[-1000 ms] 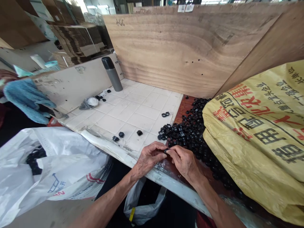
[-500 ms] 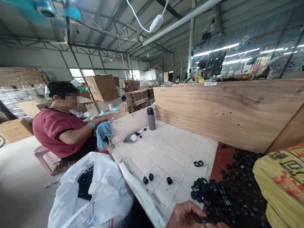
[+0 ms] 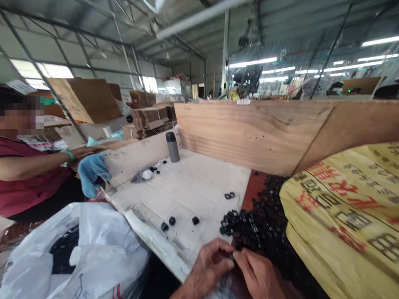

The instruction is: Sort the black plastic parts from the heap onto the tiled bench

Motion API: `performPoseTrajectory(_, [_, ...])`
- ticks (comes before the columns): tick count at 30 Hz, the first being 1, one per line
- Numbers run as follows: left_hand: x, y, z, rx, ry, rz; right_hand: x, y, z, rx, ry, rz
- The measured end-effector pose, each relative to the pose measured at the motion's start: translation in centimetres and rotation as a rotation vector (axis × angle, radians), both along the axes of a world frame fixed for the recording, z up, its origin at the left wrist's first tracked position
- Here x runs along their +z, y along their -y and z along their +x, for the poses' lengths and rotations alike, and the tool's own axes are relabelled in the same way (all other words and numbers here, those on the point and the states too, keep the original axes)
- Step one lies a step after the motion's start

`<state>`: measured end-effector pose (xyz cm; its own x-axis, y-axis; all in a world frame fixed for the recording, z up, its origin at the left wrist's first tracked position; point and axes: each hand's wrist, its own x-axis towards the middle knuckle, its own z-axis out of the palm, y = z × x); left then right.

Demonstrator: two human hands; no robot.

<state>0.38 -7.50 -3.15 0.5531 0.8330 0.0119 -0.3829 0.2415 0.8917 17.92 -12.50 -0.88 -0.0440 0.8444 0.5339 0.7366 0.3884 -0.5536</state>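
Head raised, left hand [image 3: 211, 263] and right hand [image 3: 256, 275] pinch a black part [image 3: 232, 256].

The black piece [image 3: 232, 257] between my fingers is mostly hidden — too small to make out — and the picture's bottom edge cuts off my left hand [image 3: 208, 265] and right hand [image 3: 257, 275].

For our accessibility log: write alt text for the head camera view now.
The left hand and right hand pinch a small black part beside a heap of black plastic fittings, between white tiles and a yellow printed sack. A white plastic bag holding black pieces lies at lower left, near a co-worker in a maroon shirt.
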Motion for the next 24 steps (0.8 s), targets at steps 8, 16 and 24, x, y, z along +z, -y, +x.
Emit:
performPoseTrajectory(8, [2.0, 0.1, -0.3, -0.02, -0.142, 0.074, 0.2, 0.0, -0.9, -0.089, -0.196, -0.258])
performPoseTrajectory(16, [2.0, 0.0, -0.3, 0.004, -0.103, 0.039, 0.8, 0.1, -0.2, 0.054, -0.174, -0.219])
performPoseTrajectory(24, [1.6, 0.1, -0.4, 0.043, -0.069, 0.035, 0.2, 0.3, -0.3, 0.026, -0.174, -0.265])
